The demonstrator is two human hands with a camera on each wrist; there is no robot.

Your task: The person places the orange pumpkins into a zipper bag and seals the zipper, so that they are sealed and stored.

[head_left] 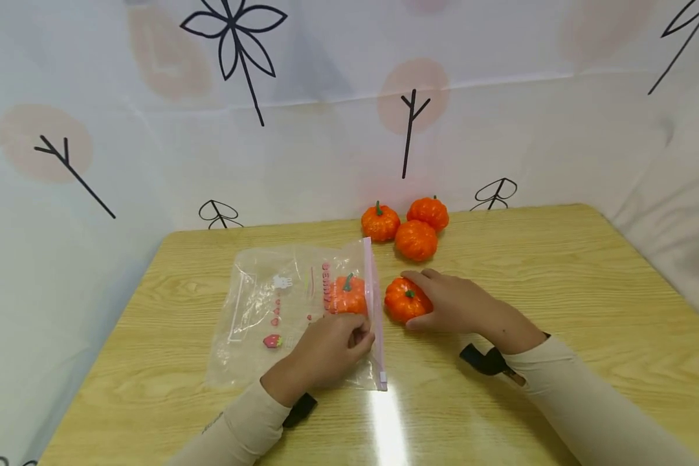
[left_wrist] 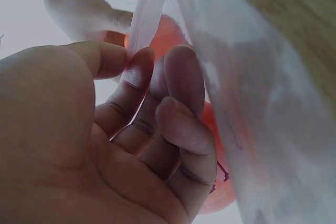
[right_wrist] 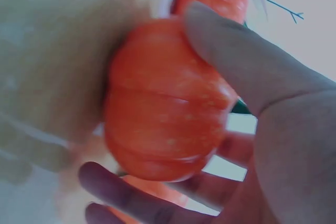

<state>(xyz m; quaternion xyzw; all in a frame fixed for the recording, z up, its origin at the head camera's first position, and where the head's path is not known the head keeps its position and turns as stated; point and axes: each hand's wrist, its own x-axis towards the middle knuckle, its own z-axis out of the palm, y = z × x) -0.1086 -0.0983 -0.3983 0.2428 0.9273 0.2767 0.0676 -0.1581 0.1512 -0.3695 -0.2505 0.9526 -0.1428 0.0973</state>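
A clear zip bag (head_left: pixel 250 323) with a pink slider edge lies on the table, its mouth facing right. Inside it, near the opening, an orange toy pumpkin (head_left: pixel 348 299) shows through the plastic. My left hand (head_left: pixel 329 346) pinches the bag's upper layer at the mouth between thumb and index finger (left_wrist: pixel 140 69). Just outside the mouth, my right hand (head_left: pixel 460 301) holds a second toy pumpkin (right_wrist: pixel 165 103), thumb on its near side and fingers round the far side. This pumpkin's green stem points up in the head view.
Three more toy pumpkins sit together at the table's back: one on the left (head_left: pixel 380 223), one in front (head_left: pixel 416 241) and one behind (head_left: pixel 428 213). A white patterned cloth (head_left: pixel 326 155) hangs behind the wooden table (head_left: pixel 547 272).
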